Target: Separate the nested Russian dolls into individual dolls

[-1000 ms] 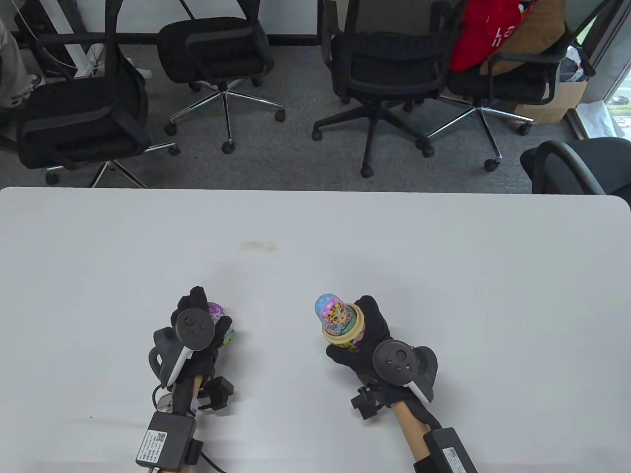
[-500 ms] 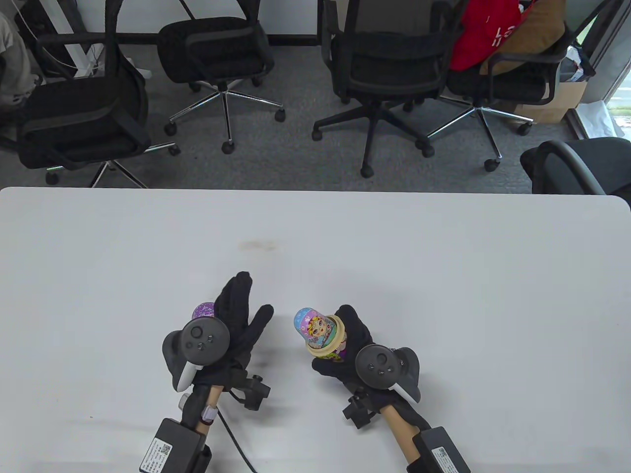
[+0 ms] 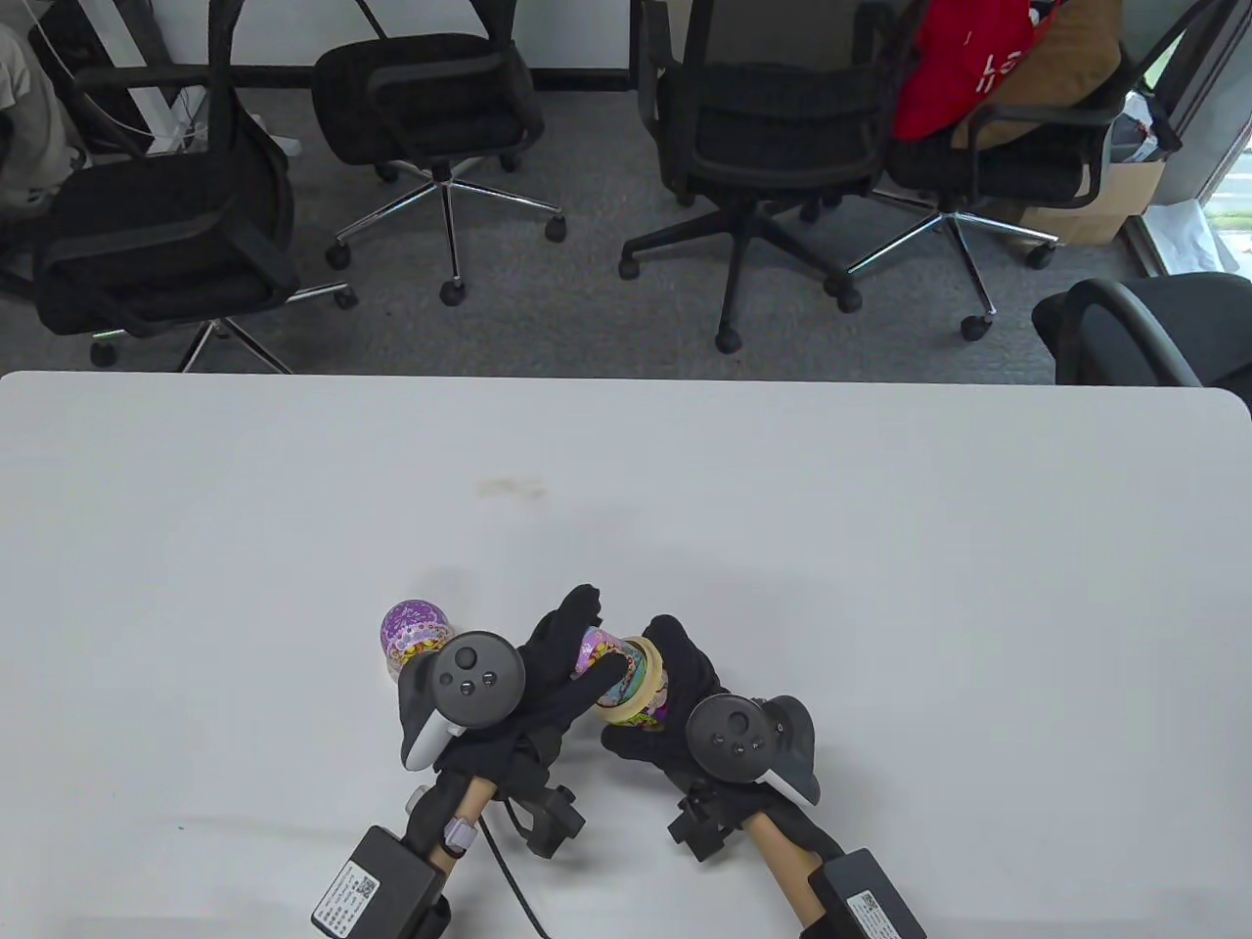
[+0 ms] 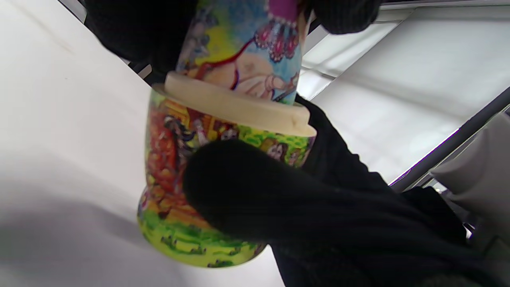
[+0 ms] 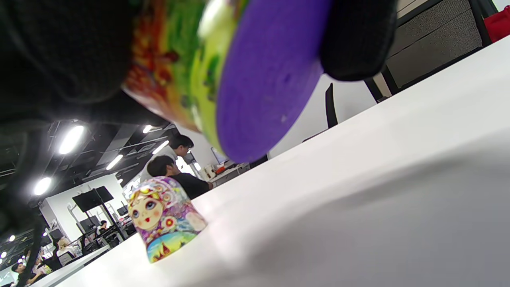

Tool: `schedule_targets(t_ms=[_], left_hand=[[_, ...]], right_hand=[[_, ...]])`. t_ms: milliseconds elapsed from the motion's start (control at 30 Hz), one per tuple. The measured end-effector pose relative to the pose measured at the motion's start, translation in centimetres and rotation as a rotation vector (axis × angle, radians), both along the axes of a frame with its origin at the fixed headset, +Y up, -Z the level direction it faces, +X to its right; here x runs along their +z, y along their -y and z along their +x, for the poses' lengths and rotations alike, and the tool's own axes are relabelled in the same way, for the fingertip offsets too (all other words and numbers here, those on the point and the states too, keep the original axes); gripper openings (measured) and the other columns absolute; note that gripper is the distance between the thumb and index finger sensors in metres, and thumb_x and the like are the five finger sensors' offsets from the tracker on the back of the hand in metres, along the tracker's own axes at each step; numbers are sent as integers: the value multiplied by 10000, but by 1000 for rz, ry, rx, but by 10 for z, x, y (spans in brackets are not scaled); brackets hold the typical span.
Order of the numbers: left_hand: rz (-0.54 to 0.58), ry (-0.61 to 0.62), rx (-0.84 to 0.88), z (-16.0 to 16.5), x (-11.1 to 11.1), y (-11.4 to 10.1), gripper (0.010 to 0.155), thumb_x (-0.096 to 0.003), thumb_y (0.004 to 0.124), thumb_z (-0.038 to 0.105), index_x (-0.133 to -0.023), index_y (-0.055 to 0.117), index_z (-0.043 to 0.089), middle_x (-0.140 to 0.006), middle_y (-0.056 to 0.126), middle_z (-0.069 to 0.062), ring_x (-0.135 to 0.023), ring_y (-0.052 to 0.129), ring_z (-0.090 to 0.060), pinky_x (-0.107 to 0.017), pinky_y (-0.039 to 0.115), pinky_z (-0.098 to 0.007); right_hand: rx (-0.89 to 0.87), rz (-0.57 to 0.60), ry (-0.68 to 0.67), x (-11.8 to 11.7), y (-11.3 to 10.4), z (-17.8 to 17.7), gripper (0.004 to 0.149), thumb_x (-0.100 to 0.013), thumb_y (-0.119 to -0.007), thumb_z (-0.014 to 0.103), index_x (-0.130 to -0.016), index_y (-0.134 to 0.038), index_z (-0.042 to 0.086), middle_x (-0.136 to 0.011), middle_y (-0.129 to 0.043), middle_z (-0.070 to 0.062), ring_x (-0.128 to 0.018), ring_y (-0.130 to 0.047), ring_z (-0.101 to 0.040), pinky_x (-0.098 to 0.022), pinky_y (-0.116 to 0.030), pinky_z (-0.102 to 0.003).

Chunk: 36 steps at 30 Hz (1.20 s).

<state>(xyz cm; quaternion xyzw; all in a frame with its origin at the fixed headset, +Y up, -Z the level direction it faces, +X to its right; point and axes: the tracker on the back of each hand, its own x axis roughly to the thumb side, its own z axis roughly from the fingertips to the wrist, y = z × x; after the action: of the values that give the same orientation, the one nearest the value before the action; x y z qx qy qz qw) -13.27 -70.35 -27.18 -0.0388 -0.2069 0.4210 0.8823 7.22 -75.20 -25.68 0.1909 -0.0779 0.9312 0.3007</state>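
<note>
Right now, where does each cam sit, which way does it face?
Table view: overhead, looking down; both hands, left hand, right hand, and trackers show.
Left wrist view: on the left wrist, facing the doll bottom half; right hand thumb crosses it.
Right wrist view: low, under the half's purple base; fingers above.
Shared: doll top half.

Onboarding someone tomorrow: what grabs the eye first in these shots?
Near the table's front edge, both gloved hands meet on one brightly painted doll: the right hand grips the bottom half while the left hand closes on the smaller doll standing inside it. To their left, the purple doll top stands alone on the table.
</note>
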Motion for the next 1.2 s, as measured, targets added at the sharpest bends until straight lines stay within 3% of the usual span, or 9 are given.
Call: schedule_targets(t_ms=[167, 500, 633, 867, 1200], left_hand=[[63, -22, 6, -2, 0, -1, 774, -562, 679, 476, -1172, 459, 53, -1049, 726, -235, -856, 882, -410, -596, 821, -478], [169, -132, 43, -22, 6, -22, 767, -562, 686, 468, -1172, 459, 63, -1048, 715, -238, -851, 858, -423, -590, 813, -474], [166, -134, -126, -21, 4, -20, 738, -560, 698, 465, -1163, 516, 80, -1049, 726, -237, -851, 862, -424, -589, 814, -478], [136, -62, -510, 4, 1, 3, 717, -546, 713, 468, -1147, 569, 102, -1049, 750, -219, -853, 881, -411, -587, 828, -471], [113, -10, -628, 18, 0, 24, 710, -539, 719, 466, -1130, 585, 96, -1051, 755, -214, -858, 900, -399, -594, 849, -453]], right_hand=[[29, 15, -1, -1, -2, 1, 1116, -363, -850, 559, -1086, -182, 32, -1104, -450, -194, -952, -648, -432, -668, -713, -546], [98, -5, 86, -12, 6, 22, 1115, -361, -854, 546, -1085, -183, 28, -1103, -449, -200, -952, -643, -440, -666, -708, -555], [75, -22, 145, -17, 8, 36, 1113, -366, -850, 547, -1084, -178, 26, -1102, -444, -204, -951, -640, -441, -667, -705, -555], [19, -28, 226, -21, 8, 57, 1111, -372, -843, 549, -1082, -171, 22, -1102, -438, -208, -951, -636, -445, -666, -703, -556], [-37, -45, 254, -23, 9, 64, 1102, -392, -822, 554, -1077, -153, 9, -1097, -428, -225, -952, -635, -441, -675, -711, -544]])
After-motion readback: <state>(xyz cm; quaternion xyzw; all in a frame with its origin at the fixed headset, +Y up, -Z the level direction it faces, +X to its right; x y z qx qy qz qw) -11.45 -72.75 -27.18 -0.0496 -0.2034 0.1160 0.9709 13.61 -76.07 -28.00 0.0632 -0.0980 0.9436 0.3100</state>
